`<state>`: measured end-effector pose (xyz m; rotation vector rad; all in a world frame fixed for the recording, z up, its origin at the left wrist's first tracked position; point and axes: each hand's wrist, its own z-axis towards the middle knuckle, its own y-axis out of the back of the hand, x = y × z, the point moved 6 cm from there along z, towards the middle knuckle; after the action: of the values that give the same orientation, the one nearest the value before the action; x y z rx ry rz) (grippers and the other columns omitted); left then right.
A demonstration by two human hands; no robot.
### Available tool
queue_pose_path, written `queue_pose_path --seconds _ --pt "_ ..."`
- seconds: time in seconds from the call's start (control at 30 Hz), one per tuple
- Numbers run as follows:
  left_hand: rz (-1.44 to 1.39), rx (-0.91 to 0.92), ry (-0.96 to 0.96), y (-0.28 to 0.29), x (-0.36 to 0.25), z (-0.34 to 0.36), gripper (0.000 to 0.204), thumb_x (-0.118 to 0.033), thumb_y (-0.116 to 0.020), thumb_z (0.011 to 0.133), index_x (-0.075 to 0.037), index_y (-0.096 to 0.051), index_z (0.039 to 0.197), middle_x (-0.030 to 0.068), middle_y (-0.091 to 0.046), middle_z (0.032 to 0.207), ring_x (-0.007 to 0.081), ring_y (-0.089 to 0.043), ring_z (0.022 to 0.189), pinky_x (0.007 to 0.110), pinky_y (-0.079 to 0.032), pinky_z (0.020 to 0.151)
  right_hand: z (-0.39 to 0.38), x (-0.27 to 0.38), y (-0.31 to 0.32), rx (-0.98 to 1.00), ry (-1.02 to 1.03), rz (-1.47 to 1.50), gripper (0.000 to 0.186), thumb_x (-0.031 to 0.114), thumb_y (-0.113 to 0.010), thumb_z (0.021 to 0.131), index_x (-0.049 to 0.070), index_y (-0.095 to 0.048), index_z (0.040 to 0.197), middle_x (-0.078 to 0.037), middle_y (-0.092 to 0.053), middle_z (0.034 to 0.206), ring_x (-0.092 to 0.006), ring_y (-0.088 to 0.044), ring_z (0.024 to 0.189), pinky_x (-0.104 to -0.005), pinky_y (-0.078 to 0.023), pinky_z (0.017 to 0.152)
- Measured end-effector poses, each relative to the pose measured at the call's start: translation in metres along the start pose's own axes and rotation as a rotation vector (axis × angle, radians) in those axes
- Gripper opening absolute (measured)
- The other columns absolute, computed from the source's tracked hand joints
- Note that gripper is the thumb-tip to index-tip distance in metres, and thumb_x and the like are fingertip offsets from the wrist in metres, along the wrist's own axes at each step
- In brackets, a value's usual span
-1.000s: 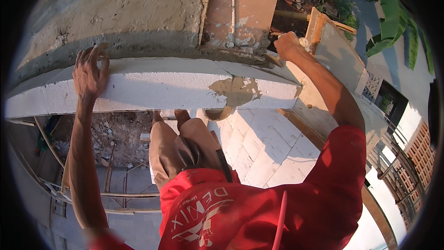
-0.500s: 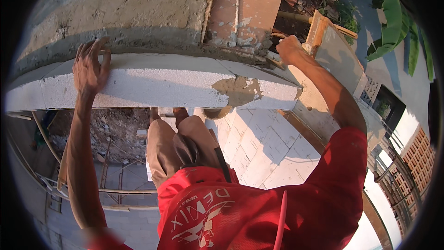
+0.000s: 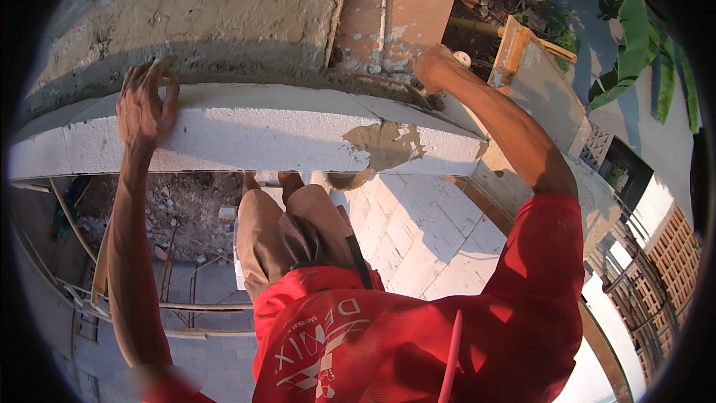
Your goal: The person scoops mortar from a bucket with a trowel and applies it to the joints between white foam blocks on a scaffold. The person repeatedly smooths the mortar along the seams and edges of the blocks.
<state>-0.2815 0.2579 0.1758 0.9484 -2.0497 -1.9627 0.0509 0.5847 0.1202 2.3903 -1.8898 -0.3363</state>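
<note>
A: What does the left side show?

B: The left hand (image 3: 147,113) lies on the white ledge (image 3: 257,125), its fingers apart and reaching over the top toward the grey slab (image 3: 216,19) on the far side. It is clamped on nothing.

A: Why is it set there?

B: Probably for balance. The arm is stretched far out, and the palm looks planted as a prop while the other arm reaches. The ledge crosses from left to right, between the slab and the person (image 3: 418,321).

A: And moving right?

B: The slab ends at a brown board (image 3: 414,11). Nearer, a mortar patch (image 3: 386,145) marks the ledge's near face.

A: Where is the right hand?

B: The right hand (image 3: 436,69) is at the board's near right corner, beyond the ledge, well apart from the left one. It is curled into a fist, seemingly round a handle (image 3: 462,59); only a pale round end shows beside the wrist. A firm grasp would suit steady control, but the fist hides the rest. Farther right stands some timber (image 3: 510,51).
</note>
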Motion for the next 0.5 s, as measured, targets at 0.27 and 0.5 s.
queue_pose_path --seconds 0.27,0.5 --pt "0.08 -0.02 -0.005 -0.001 0.001 0.0 0.036 -0.022 -0.056 0.094 -0.013 -0.066 0.127 0.0103 -0.072 0.115 0.0328 -0.063 0.12 0.049 -0.039 0.114 -0.009 0.063 0.119 -0.239 0.187 -0.028 0.021 0.014 -0.074 0.076 0.009 -0.081 0.096 -0.011 -0.077 0.097 -0.0263 -0.074 0.096 -0.041 -0.057 0.074" --pt "0.023 0.002 -0.023 -0.002 0.002 0.0 0.037 -0.023 -0.056 0.094 -0.012 -0.066 0.128 0.0094 -0.072 0.115 0.0323 -0.063 0.12 0.049 -0.038 0.116 -0.092 0.043 0.142 -0.55 0.145 0.201 0.02 0.005 -0.072 0.072 0.005 -0.078 0.091 -0.014 -0.074 0.082 -0.0311 -0.073 0.086 -0.0417 -0.053 0.077"
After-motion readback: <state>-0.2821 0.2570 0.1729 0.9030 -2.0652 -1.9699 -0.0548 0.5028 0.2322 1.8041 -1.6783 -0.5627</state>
